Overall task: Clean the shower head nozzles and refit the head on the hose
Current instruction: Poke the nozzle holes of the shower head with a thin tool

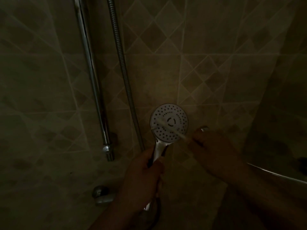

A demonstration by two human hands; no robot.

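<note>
- Head view, very dim: shower head (169,124), round white face with rings of dark nozzle holes turned toward the camera, in front of the tiled wall (207,55); no writing can be read on it.
- Chrome handle runs down from the face into the left hand (142,170), whose fingers are curled round it; the face stands just above that grip. Handle's lower end is hidden by the hand.
- Thin pale stick (167,128), blurred, lies slantwise across the face; its kind is unclear.
- Right hand (209,146), beside the face, pinches the stick's lower end; fingers hard to make out in the dark.
- Ribbed metal hose (123,67) hangs down the wall, passing behind the left hand.
- Chrome rail (93,77), left of the hose.
- Chrome fitting (102,195), lower left, indistinct.
</note>
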